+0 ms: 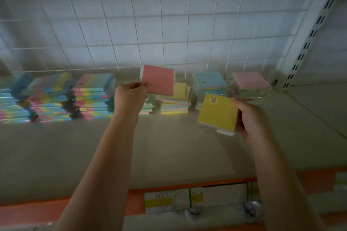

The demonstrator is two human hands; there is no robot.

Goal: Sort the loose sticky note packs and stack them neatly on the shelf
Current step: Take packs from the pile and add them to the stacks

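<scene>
A: Status, shelf (169, 146)?

B: Partway. Left hand (130, 93) pinches pink pack (158, 79), right hand (249, 118) grips yellow pack (217, 111), both above the shelf. Striped stacks (56, 97) look tidy; middle pile (174, 101) looks loose.

A: Remaining?

B: I judge both packs unplaced.

The shelf (169, 146) is a pale grey board with an orange front edge (37, 210) that carries price labels (159, 202). At the back left, tall multicolour stacks (56, 99) of sticky note packs stand close beside each other. At the back right are lower stacks, one with a blue top (210, 80) and one with a pink top (250, 80).
</scene>
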